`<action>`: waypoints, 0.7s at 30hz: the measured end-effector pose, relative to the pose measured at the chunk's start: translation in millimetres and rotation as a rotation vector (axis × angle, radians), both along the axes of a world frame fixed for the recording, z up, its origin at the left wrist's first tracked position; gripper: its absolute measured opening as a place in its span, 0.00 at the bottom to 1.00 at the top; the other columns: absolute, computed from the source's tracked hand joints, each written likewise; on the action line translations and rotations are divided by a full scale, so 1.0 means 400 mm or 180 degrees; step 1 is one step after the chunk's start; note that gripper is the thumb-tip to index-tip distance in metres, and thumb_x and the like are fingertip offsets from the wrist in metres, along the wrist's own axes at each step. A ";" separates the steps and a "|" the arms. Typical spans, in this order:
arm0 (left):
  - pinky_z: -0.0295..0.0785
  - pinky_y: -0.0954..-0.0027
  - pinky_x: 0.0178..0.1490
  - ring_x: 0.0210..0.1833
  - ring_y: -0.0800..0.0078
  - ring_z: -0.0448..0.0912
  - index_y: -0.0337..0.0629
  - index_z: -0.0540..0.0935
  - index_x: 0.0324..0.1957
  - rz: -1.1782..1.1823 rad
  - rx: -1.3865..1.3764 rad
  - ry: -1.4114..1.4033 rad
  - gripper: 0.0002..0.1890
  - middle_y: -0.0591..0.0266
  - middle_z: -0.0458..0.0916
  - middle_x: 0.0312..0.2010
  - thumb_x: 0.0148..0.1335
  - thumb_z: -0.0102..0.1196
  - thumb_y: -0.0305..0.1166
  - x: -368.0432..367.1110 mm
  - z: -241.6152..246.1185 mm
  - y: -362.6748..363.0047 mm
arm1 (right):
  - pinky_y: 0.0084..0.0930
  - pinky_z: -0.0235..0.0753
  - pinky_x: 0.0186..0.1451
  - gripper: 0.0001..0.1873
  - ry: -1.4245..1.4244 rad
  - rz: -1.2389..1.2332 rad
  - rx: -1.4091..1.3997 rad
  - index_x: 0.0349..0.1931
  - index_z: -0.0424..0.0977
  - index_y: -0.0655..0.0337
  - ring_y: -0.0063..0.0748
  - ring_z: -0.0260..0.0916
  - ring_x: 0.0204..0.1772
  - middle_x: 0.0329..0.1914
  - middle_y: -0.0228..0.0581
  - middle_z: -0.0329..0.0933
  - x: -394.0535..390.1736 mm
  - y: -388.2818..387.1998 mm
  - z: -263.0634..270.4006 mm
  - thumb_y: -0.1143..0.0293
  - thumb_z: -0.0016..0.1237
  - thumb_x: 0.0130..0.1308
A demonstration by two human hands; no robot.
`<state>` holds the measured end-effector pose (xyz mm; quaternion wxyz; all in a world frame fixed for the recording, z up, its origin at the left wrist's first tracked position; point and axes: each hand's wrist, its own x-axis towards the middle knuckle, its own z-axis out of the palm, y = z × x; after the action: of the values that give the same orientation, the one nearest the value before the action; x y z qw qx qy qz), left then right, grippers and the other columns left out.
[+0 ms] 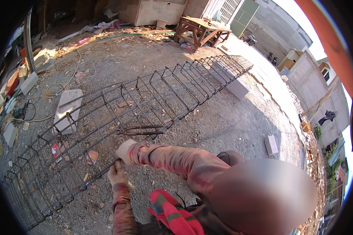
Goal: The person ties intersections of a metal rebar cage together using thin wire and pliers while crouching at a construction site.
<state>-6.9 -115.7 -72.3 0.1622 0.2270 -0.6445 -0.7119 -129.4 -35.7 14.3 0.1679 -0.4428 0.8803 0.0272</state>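
Observation:
A long rebar cage [153,97] of dark steel bars and stirrups runs diagonally across the view. My left hand [117,174], in a pale glove, grips the near lower bar of the cage, with its fingertips at the bar. Just above it, my right hand [126,150] is gloved and blurred, close to the same bar. Its fingers are hidden, so I cannot tell whether it holds anything. A pair of end-cutting nippers [141,130] with long dark handles rests on the cage, a little beyond my right hand.
Under the cage are a pale block [67,110] and a long grey block [229,80]. A wooden workbench [204,28] stands at the back. A loose block [271,145] sits at right on gravel. A hose [63,85] lies at left. A large blurred area covers the lower right.

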 end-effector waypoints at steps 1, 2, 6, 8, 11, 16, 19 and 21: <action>0.68 0.72 0.37 0.31 0.80 0.70 0.31 0.81 0.36 0.0122 -0.0099 0.0013 0.18 0.64 0.79 0.27 0.66 0.52 0.41 0.000 -0.003 -0.004 | 0.40 0.76 0.48 0.18 -0.0415 -0.0043 0.0328 0.42 0.78 0.57 0.45 0.78 0.47 0.42 0.47 0.79 -0.008 -0.014 -0.003 0.61 0.53 0.51; 0.68 0.72 0.37 0.31 0.80 0.70 0.31 0.81 0.36 0.0150 -0.0113 0.0012 0.18 0.64 0.79 0.27 0.66 0.52 0.41 -0.008 -0.005 -0.007 | 0.38 0.77 0.49 0.18 -0.0392 -0.0425 0.0253 0.41 0.81 0.55 0.44 0.78 0.49 0.43 0.45 0.80 -0.006 -0.022 -0.008 0.60 0.53 0.50; 0.67 0.73 0.36 0.31 0.81 0.69 0.33 0.79 0.36 0.0388 -0.0148 0.0370 0.16 0.65 0.78 0.26 0.66 0.53 0.39 -0.003 -0.064 -0.065 | 0.36 0.74 0.51 0.20 -0.0797 -0.0260 0.0566 0.44 0.80 0.54 0.49 0.77 0.49 0.44 0.48 0.79 -0.036 -0.143 0.104 0.56 0.48 0.54; 0.68 0.71 0.34 0.28 0.80 0.70 0.32 0.79 0.35 0.0336 -0.0449 0.0158 0.16 0.63 0.77 0.23 0.66 0.53 0.40 -0.014 -0.021 -0.013 | 0.36 0.74 0.52 0.21 -0.1218 -0.0722 0.0147 0.42 0.79 0.57 0.50 0.76 0.48 0.42 0.49 0.80 -0.085 -0.107 0.075 0.55 0.46 0.55; 0.70 0.69 0.36 0.28 0.78 0.71 0.33 0.80 0.36 0.0085 -0.0463 -0.0611 0.16 0.59 0.78 0.22 0.65 0.53 0.40 -0.010 0.057 0.007 | 0.37 0.74 0.52 0.24 -0.0953 -0.0686 0.0152 0.43 0.79 0.64 0.53 0.76 0.49 0.43 0.55 0.79 -0.104 -0.074 0.037 0.53 0.45 0.57; 0.72 0.67 0.38 0.29 0.74 0.76 0.34 0.80 0.38 0.0418 -0.0650 -0.0031 0.16 0.50 0.81 0.26 0.64 0.55 0.41 0.008 -0.006 -0.031 | 0.37 0.74 0.47 0.18 -0.1163 -0.0901 -0.0276 0.37 0.80 0.60 0.52 0.77 0.43 0.36 0.52 0.79 -0.020 -0.120 0.096 0.57 0.47 0.55; 0.72 0.65 0.39 0.32 0.67 0.80 0.35 0.80 0.38 0.0380 -0.0545 -0.0058 0.15 0.48 0.82 0.29 0.64 0.54 0.40 0.007 -0.016 -0.016 | 0.36 0.74 0.44 0.15 -0.1357 -0.1257 -0.0531 0.35 0.80 0.61 0.51 0.77 0.40 0.34 0.53 0.79 0.010 -0.089 0.094 0.60 0.47 0.55; 0.73 0.64 0.40 0.34 0.62 0.81 0.35 0.80 0.39 0.0197 -0.0745 -0.0299 0.15 0.47 0.82 0.30 0.65 0.53 0.40 0.003 0.013 -0.009 | 0.35 0.75 0.44 0.15 -0.1128 -0.1476 -0.0962 0.35 0.79 0.61 0.49 0.78 0.39 0.33 0.53 0.78 0.041 -0.041 0.088 0.61 0.48 0.55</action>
<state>-5.7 -119.3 -67.2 0.1791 0.2594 -0.7227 -0.6151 -113.0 -52.0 49.6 0.2526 -0.2483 0.9089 -0.2203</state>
